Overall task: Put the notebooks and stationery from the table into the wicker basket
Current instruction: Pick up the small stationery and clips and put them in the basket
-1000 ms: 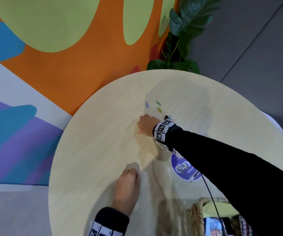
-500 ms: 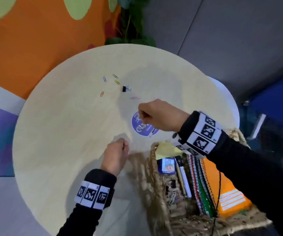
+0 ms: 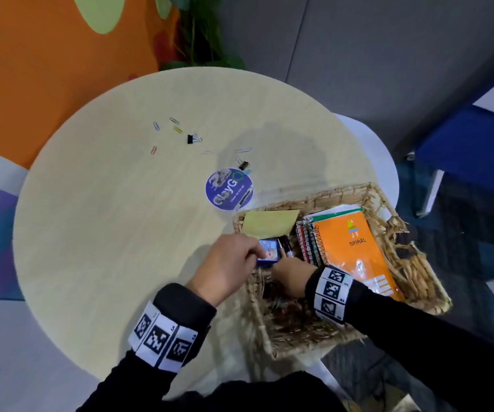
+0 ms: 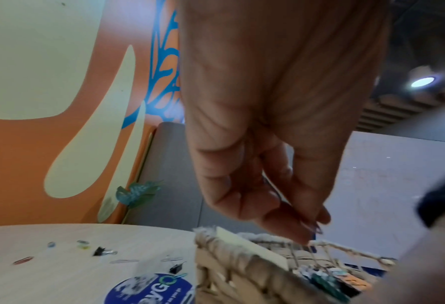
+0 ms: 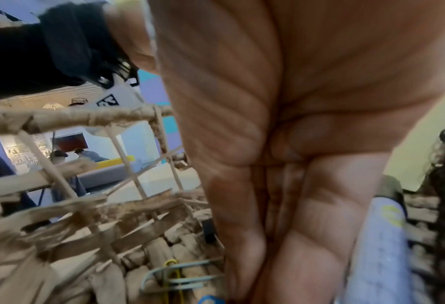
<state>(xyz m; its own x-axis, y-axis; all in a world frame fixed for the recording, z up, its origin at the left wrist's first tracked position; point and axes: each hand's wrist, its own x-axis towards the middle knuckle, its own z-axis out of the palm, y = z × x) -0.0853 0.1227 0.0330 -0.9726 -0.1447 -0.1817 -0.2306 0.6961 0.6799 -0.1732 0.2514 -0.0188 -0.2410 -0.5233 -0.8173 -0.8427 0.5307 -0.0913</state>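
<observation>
**Both hands over the wicker basket**

The round pale desk (image 3: 97, 233) stands before an orange wall. At its near right edge sits the wicker basket (image 3: 412, 281). The left hand (image 3: 227, 267) hangs above the rim with a curled grip; it seems to pinch something thin, though blur hides what. The right hand (image 3: 291, 276) reaches inside, its grip hidden. Notebooks (image 3: 355, 248) lie inside. Farther away, paper clips (image 3: 156, 126) and a binder clip (image 3: 193, 139) lie on the desk.
</observation>
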